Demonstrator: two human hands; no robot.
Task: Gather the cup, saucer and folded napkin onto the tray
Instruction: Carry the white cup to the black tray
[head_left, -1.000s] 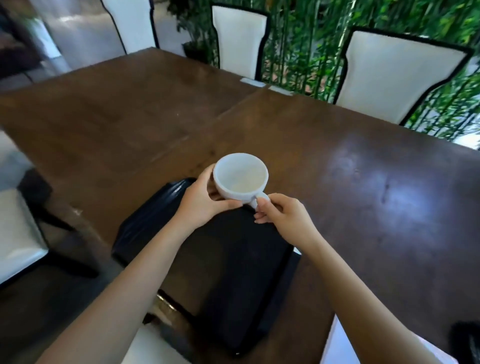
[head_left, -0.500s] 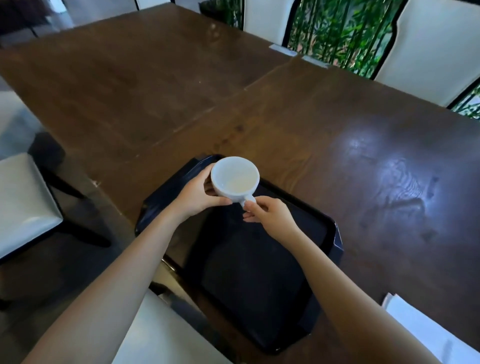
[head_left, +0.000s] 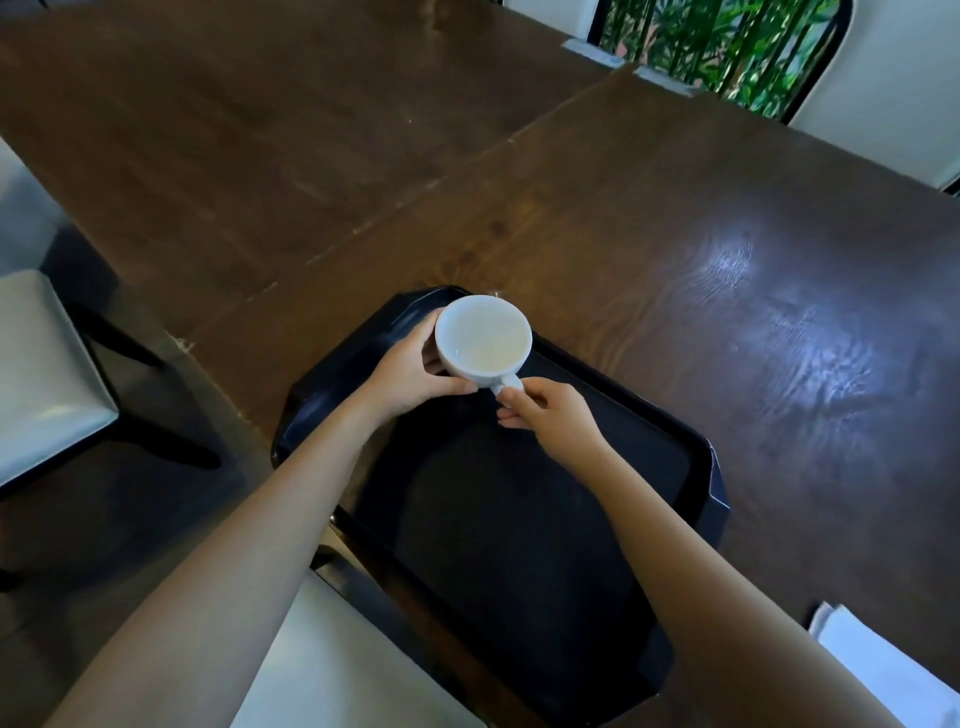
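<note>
Head view: both hands grip white cup over black tray, arms extended.

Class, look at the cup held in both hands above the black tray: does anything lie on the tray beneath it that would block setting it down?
Nothing visible does. The cup is held by the left hand and right hand over the far corner of the tray, whose dark floor shows bare. The napkin lies off the tray.
</note>
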